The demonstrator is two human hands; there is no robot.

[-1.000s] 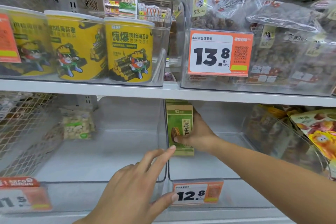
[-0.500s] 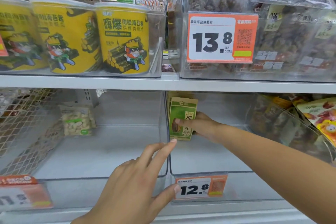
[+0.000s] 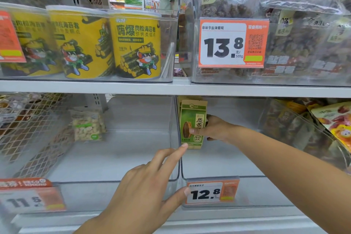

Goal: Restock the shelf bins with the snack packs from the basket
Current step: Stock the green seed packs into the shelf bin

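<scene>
My right hand reaches deep into the clear middle bin on the lower shelf and grips a green sunflower-seed pack, held upright near the bin's back left. Another pack of the same kind stands right behind it. My left hand rests on the bins' front, thumb on the middle bin's front wall beside the 12.8 price tag, index finger stretched along the divider. The basket is out of view.
The lower left bin holds one pale nut pack at its back. A bin with colourful packs sits at the lower right. Above, yellow tubs and bagged dried fruit fill the upper shelf.
My right hand has lifted the green pack a little and set it more upright toward the back of the bin. My left hand has stayed on the bin front.
</scene>
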